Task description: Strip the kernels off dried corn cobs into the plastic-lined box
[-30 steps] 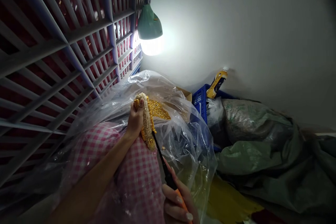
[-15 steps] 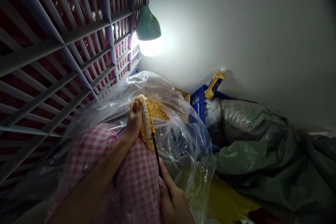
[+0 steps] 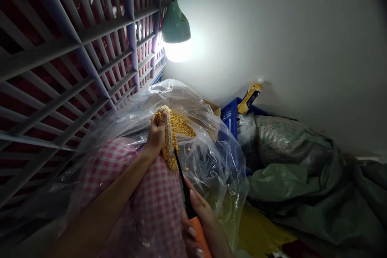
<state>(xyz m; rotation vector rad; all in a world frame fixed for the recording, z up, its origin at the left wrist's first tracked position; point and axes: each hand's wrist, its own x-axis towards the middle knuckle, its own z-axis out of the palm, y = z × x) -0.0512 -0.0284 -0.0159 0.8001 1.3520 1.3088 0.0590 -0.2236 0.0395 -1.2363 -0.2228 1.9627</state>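
Note:
My left hand point(image 3: 156, 137) is wrapped round a corn cob point(image 3: 168, 137) that stands nearly upright, part of it stripped bare and part still bearing yellow kernels. My right hand point(image 3: 201, 225) grips the orange handle of a thin dark-shafted tool point(image 3: 182, 183), whose tip touches the lower side of the cob. Loose yellow kernels point(image 3: 183, 125) lie heaped just behind the cob, inside a clear plastic bag point(image 3: 208, 157). A few kernels are scattered below the tip.
A pink checked cloth point(image 3: 151, 205) lies under my arms. Stacked slatted crates point(image 3: 75, 48) fill the left. A green-capped lit bulb point(image 3: 176, 36) hangs by the white wall. A blue crate point(image 3: 230, 116), a yellow bottle point(image 3: 250, 96) and green sacks point(image 3: 299, 165) lie to the right.
My right hand drew the tool back slightly along the cob's lower side, showing the orange handle again. A few more kernels lie loose by the tip. The left hand kept its hold.

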